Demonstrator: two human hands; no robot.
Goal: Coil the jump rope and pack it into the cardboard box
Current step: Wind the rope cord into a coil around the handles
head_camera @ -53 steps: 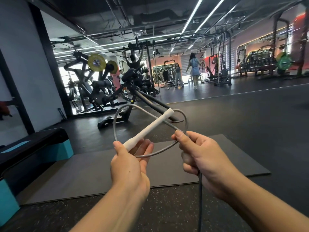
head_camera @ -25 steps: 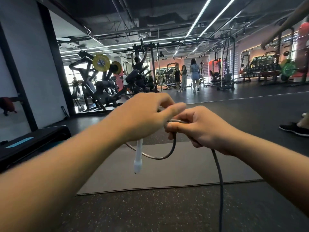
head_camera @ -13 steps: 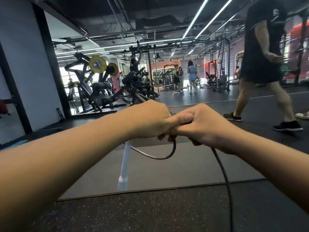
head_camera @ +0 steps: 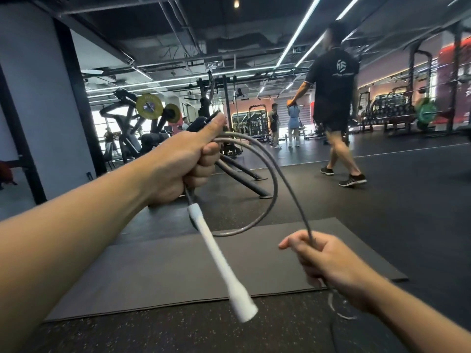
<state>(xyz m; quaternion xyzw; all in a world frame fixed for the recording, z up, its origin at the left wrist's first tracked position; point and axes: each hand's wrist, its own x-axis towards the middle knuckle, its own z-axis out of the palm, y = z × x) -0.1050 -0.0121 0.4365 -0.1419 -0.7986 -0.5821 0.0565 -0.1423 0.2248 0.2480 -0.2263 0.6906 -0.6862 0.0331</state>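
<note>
While left hand (head_camera: 178, 164) clamps one finished loop of jump rope (head_camera: 270, 189), white handle (head_camera: 221, 261) dangling, right hand (head_camera: 323, 258) grip pinches free run. Remaining length uncoiled; cardboard box not visible.

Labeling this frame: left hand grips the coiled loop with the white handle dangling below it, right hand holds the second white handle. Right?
Not quite. In the head view the right hand grips the grey rope itself, not a handle. The left hand does grip the coil, white handle dangling below.
</note>
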